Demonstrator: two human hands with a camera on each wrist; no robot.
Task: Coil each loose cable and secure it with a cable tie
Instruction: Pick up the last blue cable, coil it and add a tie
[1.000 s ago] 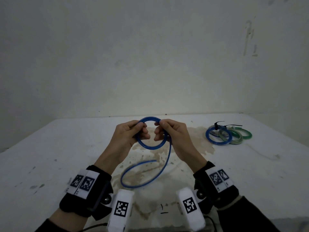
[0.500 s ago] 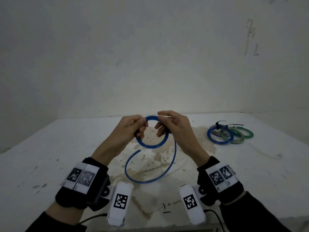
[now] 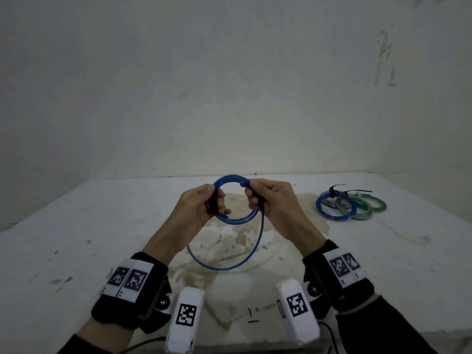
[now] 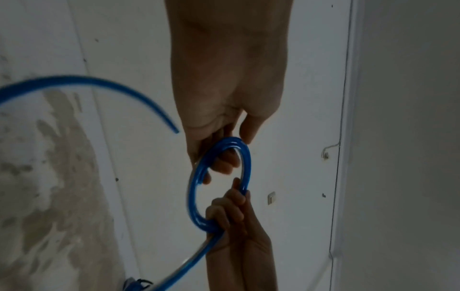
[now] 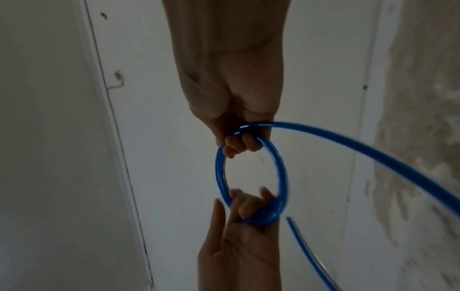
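While I watch from the head view, my left hand (image 3: 201, 204) grips the left side of the blue cable (image 3: 231, 219) coil, fingers curled through the ring, and my right hand (image 3: 268, 198) pinches its right side. Both hold the coil up above the stained white table (image 3: 76, 226). One loose tail hangs from the right hand and curves down under the coil. Three tied coils (image 3: 350, 205), blue and green, lie on the table well to the right.

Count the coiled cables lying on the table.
3, clustered at the table's far right: blue coil, pale green coil overlapping it, dark green coil behind. More may hide beneath.
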